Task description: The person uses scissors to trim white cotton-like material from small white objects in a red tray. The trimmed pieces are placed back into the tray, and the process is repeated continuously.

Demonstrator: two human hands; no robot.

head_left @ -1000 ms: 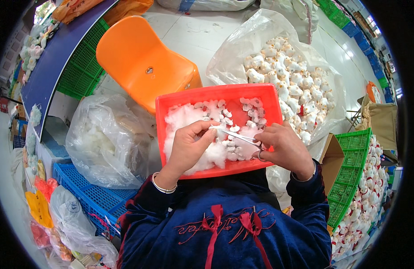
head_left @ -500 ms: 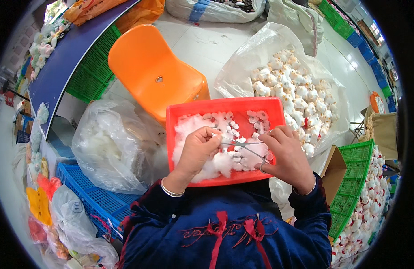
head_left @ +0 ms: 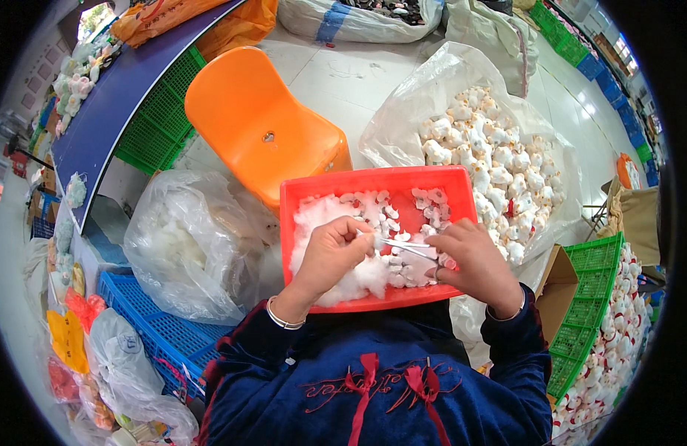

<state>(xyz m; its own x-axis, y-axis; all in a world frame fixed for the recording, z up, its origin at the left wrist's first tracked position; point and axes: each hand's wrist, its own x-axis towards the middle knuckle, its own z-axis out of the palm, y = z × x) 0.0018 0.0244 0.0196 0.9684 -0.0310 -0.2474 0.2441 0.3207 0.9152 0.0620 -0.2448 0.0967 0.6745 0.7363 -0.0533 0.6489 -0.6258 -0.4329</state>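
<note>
A small white piece [head_left: 362,233] sits pinched between the thumb and forefinger of the left hand [head_left: 332,256], held above the middle of the tray. The right hand [head_left: 473,256] grasps a scissor-handled metal tool [head_left: 394,243] by its loops, with the narrow tip pointing toward nine o'clock and reaching the left fingertips; whether the tip is inside the piece or only against it, I cannot tell.

Under both hands is the red tray [head_left: 373,182]. Loose white fibre [head_left: 313,219] covers its nine o'clock side, with more toward seven. Small rounded pieces [head_left: 431,204] lie in a cluster at one o'clock, and others [head_left: 388,212] run from twelve o'clock down past the middle. The work looks partway along — one piece is in hand, plenty of fibre remains, and many pieces lie about; which of them are finished, I cannot tell.

Farther out, a clear bag [head_left: 176,249] with more white fibre rests at nine o'clock, so the supply seems far from used up. An orange chair [head_left: 269,123] stands at eleven. At one to two o'clock an open plastic bag [head_left: 395,126] holds a heap of white plush shapes [head_left: 499,167] — seemingly a large batch. A green crate [head_left: 585,320] leans at four o'clock, a blue crate [head_left: 154,316] at eight.
</note>
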